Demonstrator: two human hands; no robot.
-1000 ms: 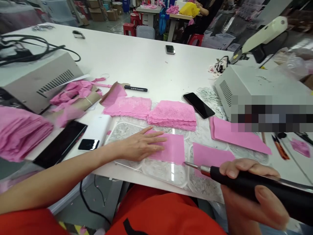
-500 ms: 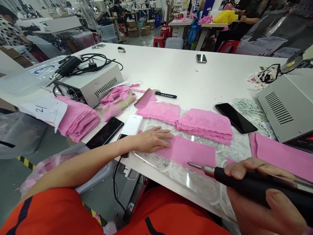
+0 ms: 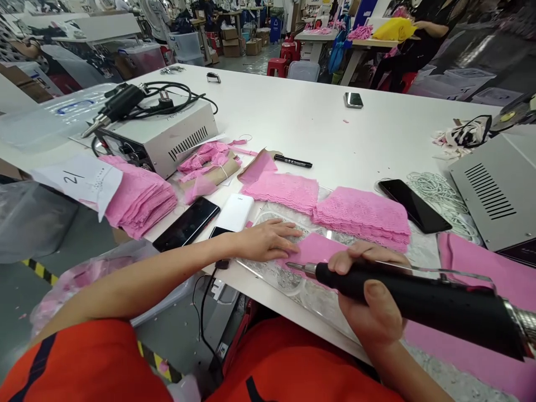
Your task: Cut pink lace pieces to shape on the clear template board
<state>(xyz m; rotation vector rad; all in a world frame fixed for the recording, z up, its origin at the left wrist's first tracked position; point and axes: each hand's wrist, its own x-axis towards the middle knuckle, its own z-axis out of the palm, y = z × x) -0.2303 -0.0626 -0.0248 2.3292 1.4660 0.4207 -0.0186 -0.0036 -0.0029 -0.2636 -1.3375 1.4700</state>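
My left hand (image 3: 270, 240) lies flat with spread fingers on the left end of a smooth pink fabric piece (image 3: 320, 245), over a clear patterned plate (image 3: 272, 277). My right hand (image 3: 372, 290) is wrapped round a thick black pen-shaped tool (image 3: 419, 296) with a metal tip. The tip points left, above the near part of the fabric, close to my left fingers; whether it touches is unclear. Behind the piece lie two stacks of pink lace, a lower one (image 3: 282, 190) and a thicker one (image 3: 362, 218). More smooth pink fabric (image 3: 481, 268) lies at the right.
Two grey machine boxes (image 3: 163, 134) (image 3: 498, 184) flank the white table (image 3: 285, 117). Dark phones (image 3: 186, 223) (image 3: 414, 205), a white power bank (image 3: 235, 212), a black marker (image 3: 293, 161), white elastic loops (image 3: 438, 195) and a folded pink stack (image 3: 140, 195) surround the work. People sit farther back.
My right hand and the black tool have moved left along the fabric, bringing the tip close to my left hand. My left hand stays on the fabric. The view has shifted slightly.
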